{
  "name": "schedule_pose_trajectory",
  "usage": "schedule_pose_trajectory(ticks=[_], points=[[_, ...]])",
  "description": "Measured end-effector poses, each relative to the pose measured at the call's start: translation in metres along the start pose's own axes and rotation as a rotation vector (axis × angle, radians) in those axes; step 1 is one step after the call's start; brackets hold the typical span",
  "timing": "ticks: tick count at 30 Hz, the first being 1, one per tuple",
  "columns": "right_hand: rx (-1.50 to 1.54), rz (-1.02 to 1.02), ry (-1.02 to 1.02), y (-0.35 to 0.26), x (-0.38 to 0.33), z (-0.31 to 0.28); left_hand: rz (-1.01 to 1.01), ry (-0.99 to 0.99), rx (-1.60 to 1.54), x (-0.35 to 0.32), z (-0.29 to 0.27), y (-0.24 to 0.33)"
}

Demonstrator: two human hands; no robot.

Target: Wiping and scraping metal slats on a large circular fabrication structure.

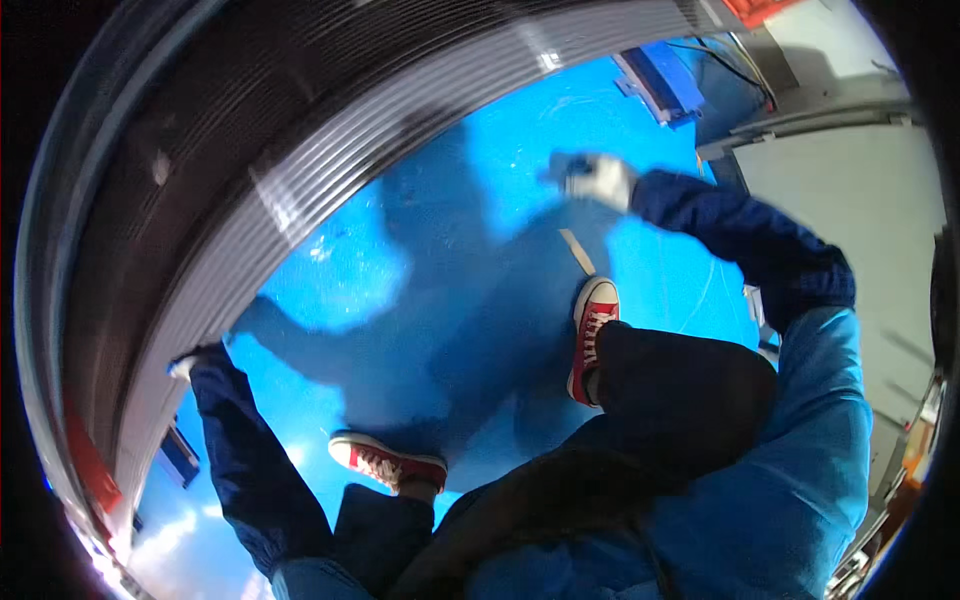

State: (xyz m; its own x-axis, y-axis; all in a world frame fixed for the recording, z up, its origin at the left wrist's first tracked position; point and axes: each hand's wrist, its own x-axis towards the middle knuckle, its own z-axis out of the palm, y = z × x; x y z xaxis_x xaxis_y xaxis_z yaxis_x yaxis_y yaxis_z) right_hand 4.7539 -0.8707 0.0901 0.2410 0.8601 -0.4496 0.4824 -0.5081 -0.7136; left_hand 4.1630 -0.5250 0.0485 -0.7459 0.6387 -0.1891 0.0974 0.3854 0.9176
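Note:
A huge dark ribbed metal coil [300, 130] curves across the upper left. My left hand [183, 366], in a white glove, reaches to the coil's lower rim; its fingers are mostly hidden behind my dark blue sleeve. My right hand [600, 180], also white-gloved, is stretched out over the blue floor [400, 270], away from the coil. It is blurred, with a dark smudge at its fingertips, so I cannot tell whether it holds anything. My red sneakers [592, 335] stand on the floor below, one of them nearer my left side.
A pale strip [577, 250] lies on the floor just ahead of the right shoe. A blue fixture [660, 80] with cables stands at the back right. Grey panels and a platform [840, 190] fill the right side. Red and blue parts [180, 455] sit under the coil at lower left.

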Motion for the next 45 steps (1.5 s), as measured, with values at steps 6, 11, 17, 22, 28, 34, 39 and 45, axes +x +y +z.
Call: schedule_pose_trajectory(ticks=[6, 11, 17, 22, 28, 34, 39, 45], points=[[-0.742, 0.262, 0.139, 0.044, -0.074, 0.105, 0.983, 0.531, 0.932, -0.006, -0.023, 0.03], [-0.634, 0.316, 0.253, 0.068, -0.094, 0.138, 1.796, -0.886, 0.418, -0.28, 0.084, 0.108], [-0.511, 0.247, 0.244, 0.072, -0.071, 0.112, 2.385, -1.044, 0.679, -0.452, 0.214, 0.118], [-0.007, 0.232, 0.402, 0.067, -0.068, 0.085, 2.506, -1.004, 1.106, -0.521, 0.261, 0.128], [0.698, -0.006, 0.457, 0.028, -0.035, -0.021, 2.621, -0.95, 1.431, -0.551, 0.268, 0.147], [0.826, 0.004, 0.504, -0.001, -0.016, -0.083, 2.635, -1.02, 1.692, -0.572, 0.268, 0.158], [0.85, 0.101, 0.354, -0.001, -0.002, -0.111, 2.522, -1.095, 1.854, -0.585, 0.273, 0.165], [0.72, 0.077, 0.306, -0.012, 0.022, -0.131, 2.543, -1.185, 1.399, -0.552, 0.296, 0.165]])
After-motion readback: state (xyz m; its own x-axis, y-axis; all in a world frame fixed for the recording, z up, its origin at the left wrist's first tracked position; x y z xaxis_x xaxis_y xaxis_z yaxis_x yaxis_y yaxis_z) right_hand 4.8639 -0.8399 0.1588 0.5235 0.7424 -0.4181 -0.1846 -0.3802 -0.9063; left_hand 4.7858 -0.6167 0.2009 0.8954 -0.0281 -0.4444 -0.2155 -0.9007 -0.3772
